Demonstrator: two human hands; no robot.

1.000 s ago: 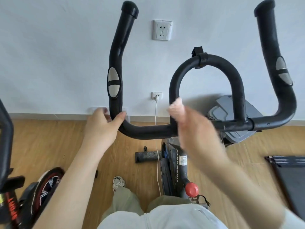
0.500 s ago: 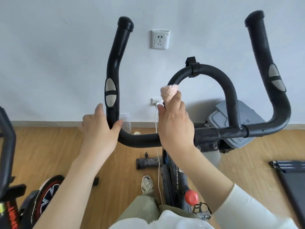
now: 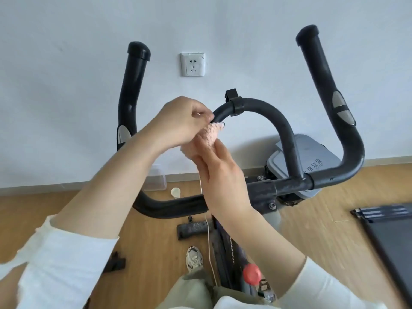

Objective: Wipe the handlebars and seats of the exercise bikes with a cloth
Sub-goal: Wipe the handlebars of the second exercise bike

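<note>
Around: white wall socket (image 3: pixel 192 64) at upper centre-left. Grey lidded bin (image 3: pixel 312 157) behind the bars at centre-right, w/ printed characters on the lid. Clear plastic box (image 3: pixel 157 178) & small paper cup (image 3: pixel 175 192) on the wood floor (image 3: pixel 312 230) by the skirting. Dark treadmill (image 3: pixel 392 246) edge at lower right. Red knob (image 3: pixel 252 274) on the bike frame at bottom centre, a shoe (image 3: pixel 194 257) to its left.

In the way: L forearm crosses in front of the left-of-frame horn (image 3: pixel 133 85), hiding part of its silver pad. R grip (image 3: pixel 220 172) covers the middle of the crossbar.

The cloth (image 3: pixel 210 134) sits at frame centre, squeezed btw both grips, against the left side of the handlebars (image 3: pixel 274 114) centre loop. L grip (image 3: pixel 180 121) is above it, fingers curled in, pinching the top edge. R grip is below, fingers & thumb closed round the lower bunch.

Cloth is pale pink, fluffy, bunched small, mostly hidden by fingers.
</note>
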